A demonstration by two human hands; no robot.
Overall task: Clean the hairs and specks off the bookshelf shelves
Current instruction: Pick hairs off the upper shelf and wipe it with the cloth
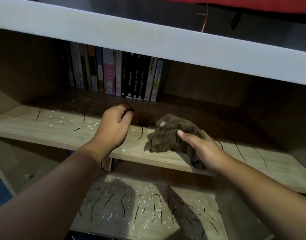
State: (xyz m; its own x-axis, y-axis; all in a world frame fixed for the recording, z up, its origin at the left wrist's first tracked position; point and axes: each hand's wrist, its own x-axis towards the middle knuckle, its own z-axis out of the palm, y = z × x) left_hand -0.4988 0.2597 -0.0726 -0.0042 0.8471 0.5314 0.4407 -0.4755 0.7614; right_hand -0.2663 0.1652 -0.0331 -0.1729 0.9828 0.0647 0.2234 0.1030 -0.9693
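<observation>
The middle shelf (pixel 44 130) and the lower shelf (pixel 188 193) are pale beige wood with a fine grain, strewn with thin black hairs (pixel 141 134) and tiny white specks (pixel 90 127), while the cloth (pixel 169 135) is a plain dull brown. The books (pixel 96 75) show several black spines (pixel 134 77) with white lettering, one pink spine (pixel 109 78) and a few white, grey and orange ones. The board (pixel 148 40) above is plain greyish white, and the fabric (pixel 252 2) at the top is red.
</observation>
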